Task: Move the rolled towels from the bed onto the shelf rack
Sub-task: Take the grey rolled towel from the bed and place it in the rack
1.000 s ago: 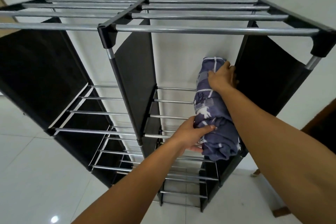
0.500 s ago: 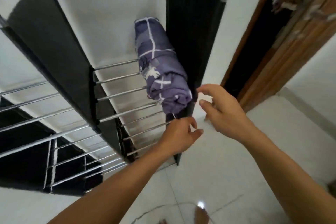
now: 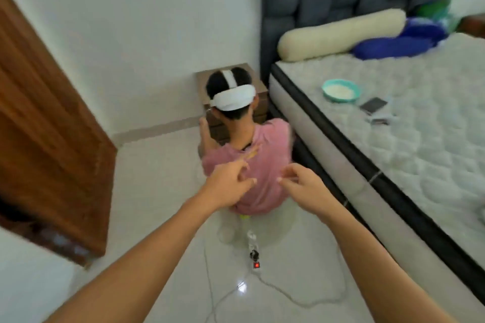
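The head view now faces the bed [image 3: 409, 155], which fills the right side with a bare quilted mattress. No shelf rack and no purple rolled towel are in sight. My left hand [image 3: 228, 182] and my right hand [image 3: 301, 182] hang in front of me over the floor, both empty with loosely curled, parted fingers. At the head of the bed lie a cream bolster [image 3: 341, 34] and a rolled blue cloth [image 3: 393, 46].
A person in a pink shirt [image 3: 246, 160] sits on the white tile floor just ahead of my hands, facing a small wooden nightstand [image 3: 207, 81]. A power strip with cable [image 3: 256, 265] lies on the floor. A wooden door [image 3: 47, 139] stands left. A teal bowl [image 3: 341, 90] and phone [image 3: 372, 105] rest on the mattress.
Both hands let go of the purple rolled towel, which stayed on the rack. My view swung away from the rack to the bed and the seated person.
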